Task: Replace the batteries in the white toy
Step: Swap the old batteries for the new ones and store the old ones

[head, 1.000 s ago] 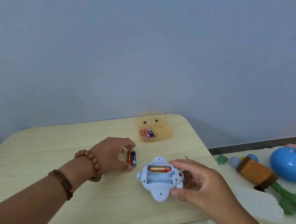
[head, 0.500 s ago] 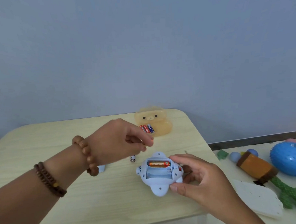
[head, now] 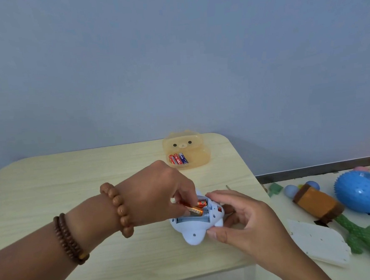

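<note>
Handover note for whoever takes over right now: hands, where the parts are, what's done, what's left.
Left hand: pinches an orange battery, tilted over the open bay of the white toy, not yet seated.
Right hand: grips the toy's right side; the toy lies underside up on the table.
Parts: a seated battery lies in the bay's far slot; three spare batteries sit in the bear box at the table's far edge.
Done: bay open, one cell in.
Left: seat the held battery, fill any empty slot, refit the cover, which is not in view.
</note>
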`<state>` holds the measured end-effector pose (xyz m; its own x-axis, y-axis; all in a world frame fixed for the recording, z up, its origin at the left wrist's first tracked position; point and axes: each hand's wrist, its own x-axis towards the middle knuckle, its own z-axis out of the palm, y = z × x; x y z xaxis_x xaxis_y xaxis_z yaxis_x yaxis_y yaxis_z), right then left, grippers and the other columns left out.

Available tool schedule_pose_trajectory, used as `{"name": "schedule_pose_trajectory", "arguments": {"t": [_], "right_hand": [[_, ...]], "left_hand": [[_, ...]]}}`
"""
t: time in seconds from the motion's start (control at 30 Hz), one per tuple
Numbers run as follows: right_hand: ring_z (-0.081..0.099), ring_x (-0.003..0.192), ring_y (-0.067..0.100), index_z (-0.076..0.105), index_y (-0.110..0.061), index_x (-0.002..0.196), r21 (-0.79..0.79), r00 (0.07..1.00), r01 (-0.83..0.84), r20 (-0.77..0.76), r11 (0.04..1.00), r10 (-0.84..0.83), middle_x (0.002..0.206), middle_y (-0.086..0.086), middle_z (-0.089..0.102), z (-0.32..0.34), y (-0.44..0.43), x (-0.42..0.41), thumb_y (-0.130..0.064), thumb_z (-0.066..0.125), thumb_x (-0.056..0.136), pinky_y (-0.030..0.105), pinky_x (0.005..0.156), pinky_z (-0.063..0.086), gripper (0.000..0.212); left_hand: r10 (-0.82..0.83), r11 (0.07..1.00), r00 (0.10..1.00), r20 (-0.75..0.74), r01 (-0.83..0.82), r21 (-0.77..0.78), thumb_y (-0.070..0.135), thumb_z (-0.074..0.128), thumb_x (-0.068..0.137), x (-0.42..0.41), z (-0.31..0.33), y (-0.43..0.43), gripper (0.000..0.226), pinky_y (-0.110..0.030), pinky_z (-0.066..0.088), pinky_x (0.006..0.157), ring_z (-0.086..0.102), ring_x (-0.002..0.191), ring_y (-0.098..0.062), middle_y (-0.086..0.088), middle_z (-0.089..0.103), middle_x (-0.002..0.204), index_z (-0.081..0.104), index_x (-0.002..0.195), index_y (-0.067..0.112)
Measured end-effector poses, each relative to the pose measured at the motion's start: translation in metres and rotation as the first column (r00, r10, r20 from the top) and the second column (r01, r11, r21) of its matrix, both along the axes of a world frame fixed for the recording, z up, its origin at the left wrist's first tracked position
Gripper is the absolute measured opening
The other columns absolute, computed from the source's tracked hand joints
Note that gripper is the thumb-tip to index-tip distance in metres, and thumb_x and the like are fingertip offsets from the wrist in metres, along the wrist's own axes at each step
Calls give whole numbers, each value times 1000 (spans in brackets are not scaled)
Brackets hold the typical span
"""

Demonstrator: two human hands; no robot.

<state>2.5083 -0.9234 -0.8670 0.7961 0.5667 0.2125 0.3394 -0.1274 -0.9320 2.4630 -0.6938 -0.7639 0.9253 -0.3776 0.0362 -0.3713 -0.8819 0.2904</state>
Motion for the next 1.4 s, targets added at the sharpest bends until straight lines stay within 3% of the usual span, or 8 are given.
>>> {"name": "schedule_pose_trajectory", "arguments": {"t": [0.47,0.6,0.73,0.83,1.03,1.2,1.33,1.4], "right_hand": [[70,95,17,74,-30,118,14,1000,-8,-24,1000,8,121,-7,72,2,-1,1,-7,91,69,32,81,58,56],[70,103,20,72,-28,122,5,1000,7,-27,1000,-7,126,-7,71,1,-1,1,-11,91,69,41,86,59,58],[70,99,19,72,-30,121,-14,1000,-6,-10,1000,6,123,-7,71,3,-1,0,-10,91,70,39,83,59,58],[70,95,17,72,-32,120,-39,1000,-4,4,999,4,121,-8,72,3,0,0,-11,91,70,32,80,58,58],[69,94,15,73,-32,119,-37,1000,-13,4,999,13,119,-10,73,5,-1,-1,-7,90,70,27,79,57,57],[69,97,16,72,-32,121,-41,1000,-1,-18,999,0,122,-12,72,4,0,-1,-9,90,70,33,83,58,59],[68,95,15,71,-32,122,-60,1000,-15,5,998,15,122,-12,71,4,0,-2,-14,90,70,31,80,58,58],[69,96,16,71,-33,122,-64,1000,-9,13,998,10,121,-13,71,3,0,-2,-15,90,69,32,81,58,59]], "left_hand": [[71,997,996,58,-71,-16,27,79,73,2,-15,-10,8,-27,52,69,64,77,-6,14,68,71,76,80,30],[43,998,994,100,-47,44,31,78,75,3,-22,-15,8,-31,52,69,60,77,-7,13,65,74,75,83,33],[81,995,997,3,-81,-65,37,80,79,6,-12,-12,15,-14,48,72,64,81,-1,19,69,78,77,93,33],[161,968,987,-24,-162,-193,38,82,77,8,-4,-3,27,-14,51,73,65,85,0,18,67,91,73,102,35],[299,941,934,-197,-323,-103,45,81,75,7,-11,-1,42,-15,52,74,64,84,4,20,67,98,64,112,39],[322,934,927,-193,-344,-94,39,83,74,9,-12,-6,38,-16,51,71,65,80,1,18,69,94,64,106,36],[323,937,917,-234,-345,-62,48,77,78,13,-3,4,31,-15,50,78,64,83,8,21,70,94,68,107,40],[385,916,909,-161,-398,-58,48,73,83,17,3,18,23,-12,46,78,63,82,8,22,69,94,69,105,42]]}}
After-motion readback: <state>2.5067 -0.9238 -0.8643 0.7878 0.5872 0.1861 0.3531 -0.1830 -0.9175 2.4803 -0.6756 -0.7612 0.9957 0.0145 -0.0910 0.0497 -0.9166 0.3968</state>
